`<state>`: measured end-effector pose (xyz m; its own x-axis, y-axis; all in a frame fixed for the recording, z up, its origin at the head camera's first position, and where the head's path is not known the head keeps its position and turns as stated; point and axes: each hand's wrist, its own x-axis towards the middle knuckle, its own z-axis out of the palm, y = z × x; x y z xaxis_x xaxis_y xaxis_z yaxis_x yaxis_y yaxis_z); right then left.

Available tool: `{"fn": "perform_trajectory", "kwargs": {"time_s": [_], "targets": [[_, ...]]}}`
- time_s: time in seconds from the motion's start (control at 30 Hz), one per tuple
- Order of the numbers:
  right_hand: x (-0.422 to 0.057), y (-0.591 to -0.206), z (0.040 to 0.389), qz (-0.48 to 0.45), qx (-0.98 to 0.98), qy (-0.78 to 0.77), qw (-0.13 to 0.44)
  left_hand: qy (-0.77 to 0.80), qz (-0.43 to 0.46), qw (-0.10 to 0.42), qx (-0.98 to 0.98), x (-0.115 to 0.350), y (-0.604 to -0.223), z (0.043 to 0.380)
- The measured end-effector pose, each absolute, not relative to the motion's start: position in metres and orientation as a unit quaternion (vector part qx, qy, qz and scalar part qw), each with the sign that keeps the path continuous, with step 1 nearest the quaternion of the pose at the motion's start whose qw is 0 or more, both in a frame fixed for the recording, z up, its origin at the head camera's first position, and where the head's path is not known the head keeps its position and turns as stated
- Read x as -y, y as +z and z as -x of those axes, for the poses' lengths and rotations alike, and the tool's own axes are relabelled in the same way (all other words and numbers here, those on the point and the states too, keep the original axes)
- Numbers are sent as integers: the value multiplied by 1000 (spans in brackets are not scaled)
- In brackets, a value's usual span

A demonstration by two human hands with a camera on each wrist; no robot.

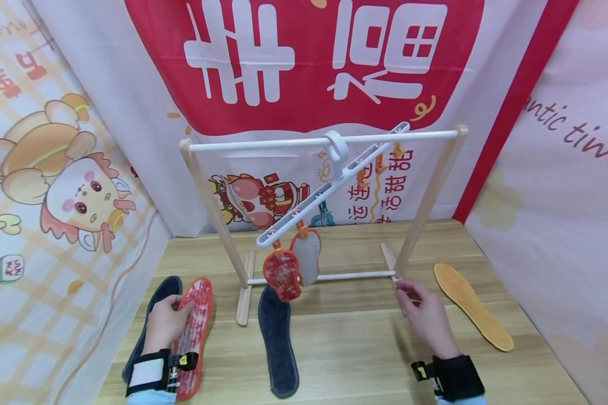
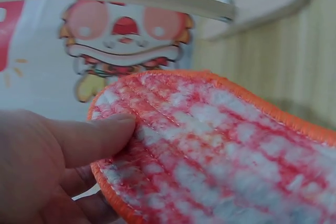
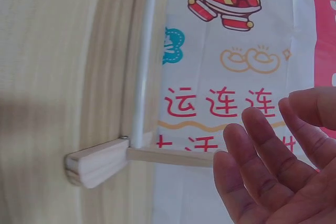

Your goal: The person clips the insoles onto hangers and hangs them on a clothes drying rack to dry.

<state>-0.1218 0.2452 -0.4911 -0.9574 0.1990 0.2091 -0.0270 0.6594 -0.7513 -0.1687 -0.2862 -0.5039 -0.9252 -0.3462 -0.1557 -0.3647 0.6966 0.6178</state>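
Between thumb and fingers, my left hand (image 1: 167, 322) pinches a red-and-white insole (image 1: 202, 315) with orange edging at the table's left. The left wrist view shows the thumb on the fuzzy face of its rounded end, fingers behind. My right hand (image 1: 428, 318) is near the right foot of the wooden rack (image 1: 438, 191); in the right wrist view its fingers are loosely bent with nothing between them. From the rack's top bar hangs a white clip hanger (image 1: 316, 197), tilted. Orange clips at its lower end hold a red insole (image 1: 282, 275) and a greyish-white insole (image 1: 306, 256).
A dark insole (image 1: 169, 287) lies at the left, partly hidden by my left arm. Another dark insole (image 1: 276, 337) lies in front of the rack, and a yellow insole (image 1: 473, 306) to its right. Printed cloths (image 1: 309, 62) surround the wooden table (image 1: 354, 349).
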Motion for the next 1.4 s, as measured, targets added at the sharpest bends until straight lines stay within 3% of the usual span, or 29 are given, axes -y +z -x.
{"fn": "perform_trajectory", "kwargs": {"time_s": [0.53,0.9,1.4], "targets": [[-234,-448,146,-3,898,411,156,372,182,-137,-900,254,-426,131],[-223,-407,172,-43,896,426,117,428,155,-181,-872,230,-399,104],[-189,-341,218,-184,878,442,19,496,92,-212,-837,201,-401,75]]}}
